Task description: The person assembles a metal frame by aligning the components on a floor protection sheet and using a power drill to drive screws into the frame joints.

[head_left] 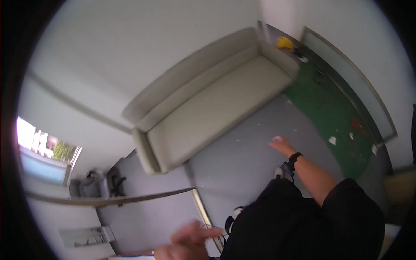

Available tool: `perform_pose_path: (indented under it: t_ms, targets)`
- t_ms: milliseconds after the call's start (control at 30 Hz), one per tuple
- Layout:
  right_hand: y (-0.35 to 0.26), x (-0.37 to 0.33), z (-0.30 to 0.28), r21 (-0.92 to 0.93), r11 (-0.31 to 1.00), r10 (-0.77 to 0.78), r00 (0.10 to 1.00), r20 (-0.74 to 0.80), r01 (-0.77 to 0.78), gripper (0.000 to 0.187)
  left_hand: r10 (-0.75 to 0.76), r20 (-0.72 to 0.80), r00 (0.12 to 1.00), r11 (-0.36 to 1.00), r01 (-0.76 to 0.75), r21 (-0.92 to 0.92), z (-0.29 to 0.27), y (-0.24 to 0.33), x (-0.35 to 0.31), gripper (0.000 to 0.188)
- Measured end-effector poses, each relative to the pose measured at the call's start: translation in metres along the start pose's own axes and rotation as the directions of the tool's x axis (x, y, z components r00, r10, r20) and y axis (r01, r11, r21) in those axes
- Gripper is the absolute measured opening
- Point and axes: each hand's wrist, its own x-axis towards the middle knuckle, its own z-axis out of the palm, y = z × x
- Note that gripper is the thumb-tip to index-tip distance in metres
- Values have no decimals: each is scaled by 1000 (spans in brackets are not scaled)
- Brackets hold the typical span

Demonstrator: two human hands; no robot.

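My left hand (pixel 186 243) is low in the view, smeared by motion. Its fingers look apart, one stretched to the right, and I see nothing in them. Beside it hang thin dark cables (pixel 222 234) and a black strap (pixel 229 224). My right hand (pixel 281 145) reaches out over the grey floor, in front of the sofa (pixel 216 104). Its fingers are curled in; whether they enclose anything small is hidden. A black wristband with a small device (pixel 291 164) sits on that wrist. The right hand touches no furniture.
A green carpet (pixel 320 104) with white scraps lies right, beside a framed panel (pixel 355 78) against the wall. A yellow object (pixel 284 42) stands by the sofa's far end. An office chair (pixel 93 186) stands left, behind a long partition edge (pixel 130 199).
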Motion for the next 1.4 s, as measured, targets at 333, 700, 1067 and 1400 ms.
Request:
perform_pose_path:
  t_ms: [333, 700, 1067, 1400]
  targets:
    - [294, 39, -370, -706, 687, 47, 980, -192, -171, 32, -339, 243, 909, 777, 416, -472, 306, -178, 161, 18]
    - [254, 41, -378, 440, 638, 760, 608, -229, -632, 44, -249, 351, 903, 580, 429, -693, 369, -367, 270, 21]
    - [229, 91, -466, 650, 421, 906, 333, -262, -632, 36, -575, 619, 534, 767, 616, 181, 419, -759, 376, 37]
    - [351, 218, -714, 8, 671, 672, 605, -427, -741, 16, -685, 679, 265, 727, 315, 610, 634, -1030, 355, 27]
